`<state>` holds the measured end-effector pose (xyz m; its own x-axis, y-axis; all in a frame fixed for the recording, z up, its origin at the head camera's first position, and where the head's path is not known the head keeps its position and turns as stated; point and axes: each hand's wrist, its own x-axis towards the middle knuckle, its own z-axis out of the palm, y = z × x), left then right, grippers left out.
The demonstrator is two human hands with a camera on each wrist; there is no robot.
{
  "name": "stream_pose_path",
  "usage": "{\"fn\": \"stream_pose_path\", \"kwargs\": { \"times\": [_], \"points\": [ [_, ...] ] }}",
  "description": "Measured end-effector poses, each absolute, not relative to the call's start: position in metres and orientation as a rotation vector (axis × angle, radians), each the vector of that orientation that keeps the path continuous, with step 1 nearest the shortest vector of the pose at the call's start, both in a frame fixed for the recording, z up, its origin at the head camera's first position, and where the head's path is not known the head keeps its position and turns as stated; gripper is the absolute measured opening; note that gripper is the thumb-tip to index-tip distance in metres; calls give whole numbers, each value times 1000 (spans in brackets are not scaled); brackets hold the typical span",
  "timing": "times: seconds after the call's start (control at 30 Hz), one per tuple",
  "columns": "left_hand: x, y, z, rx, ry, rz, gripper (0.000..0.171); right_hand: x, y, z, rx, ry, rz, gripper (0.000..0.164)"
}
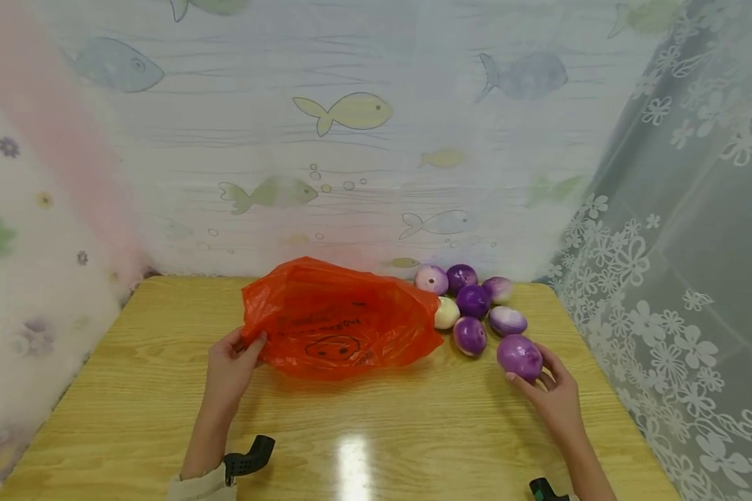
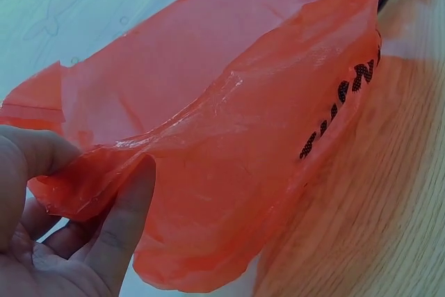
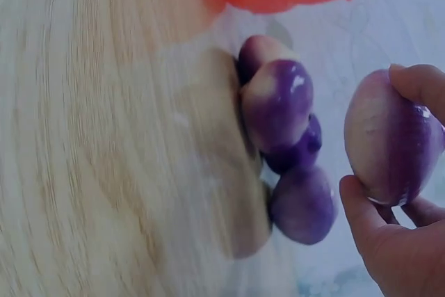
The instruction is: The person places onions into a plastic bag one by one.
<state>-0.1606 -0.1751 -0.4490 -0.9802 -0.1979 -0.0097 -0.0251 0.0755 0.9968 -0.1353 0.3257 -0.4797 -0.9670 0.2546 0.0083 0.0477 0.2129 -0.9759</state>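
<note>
My left hand (image 1: 230,369) pinches the left edge of a red plastic bag (image 1: 345,316) between thumb and fingers. The bag lies on its side with its mouth spread toward me, black print on its film. In the left wrist view, the thin film (image 2: 208,193) bunches between the fingertips. My right hand (image 1: 554,396) grips a glossy purple onion (image 1: 519,357), pale on one side in the right wrist view, raised above the table. Behind it, several more purple-and-white onions (image 1: 473,302) sit clustered at the bag's right edge. The bag's far interior is hidden.
The light wood table (image 1: 131,390) reaches back to a fish-patterned curtain (image 1: 357,167). A flower-patterned sheer curtain (image 1: 683,292) hangs along the right side. Black wrist mounts (image 1: 251,456) show near both forearms. One cream-coloured onion (image 1: 446,313) touches the bag's edge.
</note>
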Motion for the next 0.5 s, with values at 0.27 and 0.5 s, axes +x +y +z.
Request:
{"fn": "stream_pose_path", "kwargs": {
  "times": [0.27, 0.5],
  "points": [
    [-161, -174, -449, 192, -2245, -2010, 37, -122, 302, -465, -151, -2136, 1999, 78],
    [-162, -178, -455, 167, -2304, -1983, 37, -117, 280, -459, 60, -2095, 2026, 76]
  ]
}}
